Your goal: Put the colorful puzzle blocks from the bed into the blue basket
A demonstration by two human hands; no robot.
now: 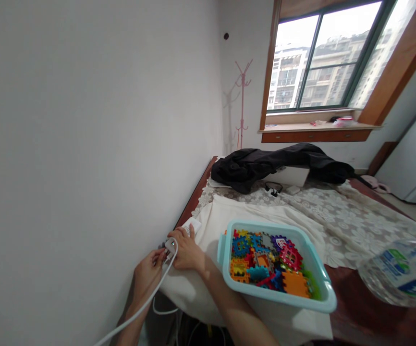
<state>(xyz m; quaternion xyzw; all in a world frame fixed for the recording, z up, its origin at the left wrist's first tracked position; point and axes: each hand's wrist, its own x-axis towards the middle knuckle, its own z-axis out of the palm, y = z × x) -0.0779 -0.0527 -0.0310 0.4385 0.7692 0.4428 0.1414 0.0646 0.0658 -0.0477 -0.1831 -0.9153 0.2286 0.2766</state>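
Observation:
Both my hands meet at the wall beside the bed's left edge. My right hand [186, 251] is closed on a small white plug or charger [172, 245] with a green light on it. A white cable [146, 300] runs from the plug down toward me. My left hand [149, 274] is curled next to the plug, its fingertips pinched on the cable just below it. A folded white paper or cloth [192, 225] lies just beyond my right hand.
A light blue plastic bin [226, 250] full of colourful interlocking blocks sits right of my arm on a white cloth over the bed. A clear water bottle [398, 274] is at right. Black clothing [262, 168] lies at the far end. A white wall runs along the left.

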